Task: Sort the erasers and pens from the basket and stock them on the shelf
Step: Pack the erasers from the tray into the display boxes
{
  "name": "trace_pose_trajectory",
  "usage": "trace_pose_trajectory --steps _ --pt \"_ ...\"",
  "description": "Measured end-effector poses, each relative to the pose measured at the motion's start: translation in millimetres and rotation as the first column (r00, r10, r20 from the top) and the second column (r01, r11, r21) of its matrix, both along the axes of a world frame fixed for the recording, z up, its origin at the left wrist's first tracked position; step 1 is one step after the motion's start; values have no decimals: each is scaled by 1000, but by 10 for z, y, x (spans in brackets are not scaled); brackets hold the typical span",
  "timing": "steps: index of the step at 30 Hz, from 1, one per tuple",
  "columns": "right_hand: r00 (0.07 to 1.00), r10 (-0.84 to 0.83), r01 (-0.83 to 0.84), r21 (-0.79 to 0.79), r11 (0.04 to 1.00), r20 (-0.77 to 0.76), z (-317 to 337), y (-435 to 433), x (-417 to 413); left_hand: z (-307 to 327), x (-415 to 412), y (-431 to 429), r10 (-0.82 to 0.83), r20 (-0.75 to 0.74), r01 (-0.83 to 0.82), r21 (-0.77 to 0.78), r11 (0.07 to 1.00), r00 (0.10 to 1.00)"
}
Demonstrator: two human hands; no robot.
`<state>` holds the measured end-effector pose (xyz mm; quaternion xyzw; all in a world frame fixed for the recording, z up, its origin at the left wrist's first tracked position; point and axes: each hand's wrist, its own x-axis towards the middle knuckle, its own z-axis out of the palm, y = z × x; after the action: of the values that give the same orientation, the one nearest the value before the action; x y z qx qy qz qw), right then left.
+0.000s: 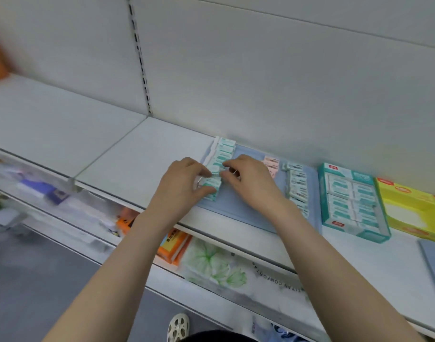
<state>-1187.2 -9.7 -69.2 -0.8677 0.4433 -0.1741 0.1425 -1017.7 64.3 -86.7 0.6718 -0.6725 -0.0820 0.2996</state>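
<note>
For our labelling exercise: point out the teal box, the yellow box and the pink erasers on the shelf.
teal box (pixel 359 233): head view, front wall.
yellow box (pixel 405 191): head view, top face near the back.
pink erasers (pixel 270 162): head view, top of the visible pack.

Flowered pack (pixel 211 265): "…IYAN COMFORTA…", upside down, ends cut off
Eraser box (pixel 344 172): red labels, too blurred to read

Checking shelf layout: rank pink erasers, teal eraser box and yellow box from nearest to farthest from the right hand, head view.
1. Pink erasers, just behind the right hand.
2. Teal eraser box, further right.
3. Yellow box, far right.
</note>
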Motion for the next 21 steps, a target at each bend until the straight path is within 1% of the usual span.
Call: trace_pose_trajectory --steps 3,7,11,13,15,17,18,21 --pt "997 22 -22 0 1000 -67 12 20 118 18 32 13 -12 -15 13 22 1000 1000" --pt "999 3 -2 12 1000 -46 67 -21 186 53 39 4 -25 12 24 59 998 1000" --pt "980 122 -116 44 992 -156 111 -125 253 85 45 -5 -32 39 29 73 997 999" --pt "982 122 -111 78 991 -148 151 -165 263 107 47 -20 -35 42 31 85 996 998" --pt "987 84 -76 61 995 -135 202 -206 197 137 35 -58 -50 35 45 130 990 998" --pt "997 2 -1 18 1000 -74 239 -234 31 172 24 -98 -58 52 49 159 986 997" --pt "999 -44 44 4 999 -15 257 -244 -91 187 12 -121 -60 61 50 155 987 996" --pt "961 -215 216 13 976 174 343 -215 -600 256 -151 -210 -84 38 81 86 993 996"
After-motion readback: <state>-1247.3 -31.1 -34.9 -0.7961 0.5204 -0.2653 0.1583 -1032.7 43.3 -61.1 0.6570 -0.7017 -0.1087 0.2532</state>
